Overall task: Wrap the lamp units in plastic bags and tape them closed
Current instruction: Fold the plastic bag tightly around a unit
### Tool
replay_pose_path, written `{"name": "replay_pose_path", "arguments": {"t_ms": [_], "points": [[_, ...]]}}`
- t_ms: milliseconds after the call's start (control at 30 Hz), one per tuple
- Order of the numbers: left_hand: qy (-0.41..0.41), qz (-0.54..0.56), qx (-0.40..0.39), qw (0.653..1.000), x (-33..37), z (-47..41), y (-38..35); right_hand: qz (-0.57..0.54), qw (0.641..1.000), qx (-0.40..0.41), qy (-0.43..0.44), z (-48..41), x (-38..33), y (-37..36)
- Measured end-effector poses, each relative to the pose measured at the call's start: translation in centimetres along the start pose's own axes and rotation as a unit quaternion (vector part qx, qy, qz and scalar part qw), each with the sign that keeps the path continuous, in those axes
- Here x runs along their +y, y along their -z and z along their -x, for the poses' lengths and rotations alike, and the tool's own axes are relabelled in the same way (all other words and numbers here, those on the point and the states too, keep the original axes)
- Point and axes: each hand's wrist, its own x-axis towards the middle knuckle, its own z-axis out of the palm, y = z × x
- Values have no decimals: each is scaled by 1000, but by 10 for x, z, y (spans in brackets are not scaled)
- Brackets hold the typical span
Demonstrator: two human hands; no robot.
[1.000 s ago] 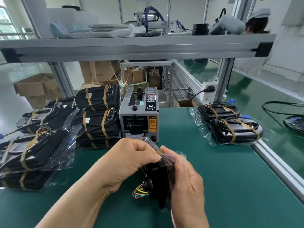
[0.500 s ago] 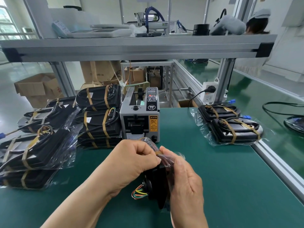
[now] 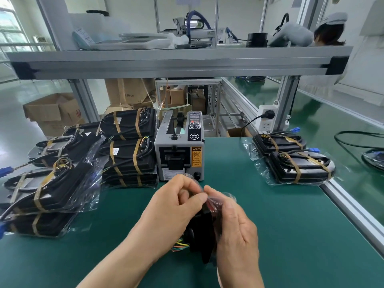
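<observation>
A black lamp unit (image 3: 200, 235) stands on edge over the green table (image 3: 291, 225), with coloured wires (image 3: 180, 245) hanging from its left side. A clear plastic bag (image 3: 225, 197) is folded over its top. My left hand (image 3: 172, 206) pinches the bag at the unit's upper edge. My right hand (image 3: 236, 229) holds the unit's right side and pinches the bag with its thumb. The grey tape dispenser (image 3: 179, 148) stands just behind my hands.
Bagged, taped lamp units are stacked at the left (image 3: 128, 150) and far left (image 3: 47, 196); two more lie at the right (image 3: 297, 163). An aluminium shelf beam (image 3: 178, 61) runs overhead. A table rail (image 3: 353, 213) borders the right. A power strip (image 3: 267, 120) hangs on the post.
My hands and the unit stayed in place; my left fingers and right thumb have worked the bag's fold closer over the top edge.
</observation>
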Motion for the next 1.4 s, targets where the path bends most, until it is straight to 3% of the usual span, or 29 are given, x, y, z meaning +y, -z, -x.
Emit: {"name": "replay_pose_path", "arguments": {"t_ms": [200, 333, 433, 533, 600, 700, 800, 933, 1167, 1300, 1400], "points": [[17, 42, -72, 996, 1, 6, 4, -11, 1000, 17, -2, -1, 5, 6], [17, 54, -58, 997, -1, 8, 4, -56, 997, -38, -23, 2, -2, 16], [13, 46, -59, 997, -2, 9, 2, -7, 998, -69, -9, -7, -25, 28], [11, 40, -64, 997, -3, 10, 1, 127, 988, -90, -24, -38, -55, 35], [2, 24, -65, 998, -5, 11, -1, 255, 958, -123, -48, -63, -72, 29], [-10, -12, -63, 998, -6, 12, -6, 434, 882, -182, -29, -88, -83, 6], [-15, -32, -60, 998, -7, 13, -8, 512, 835, -200, 7, -97, -80, -12], [-8, -41, -55, 998, -6, 14, -4, 525, 828, -192, 45, -100, -73, -13], [-8, -47, -80, 996, -2, 13, 3, 559, 805, -195, 31, -106, -72, -11], [-10, 28, -116, 993, -2, 0, 5, 516, 833, -197, -16, -112, -67, 0], [88, 186, 17, 979, -19, -32, 7, 470, 860, -188, -57, -116, -65, 13]]}}
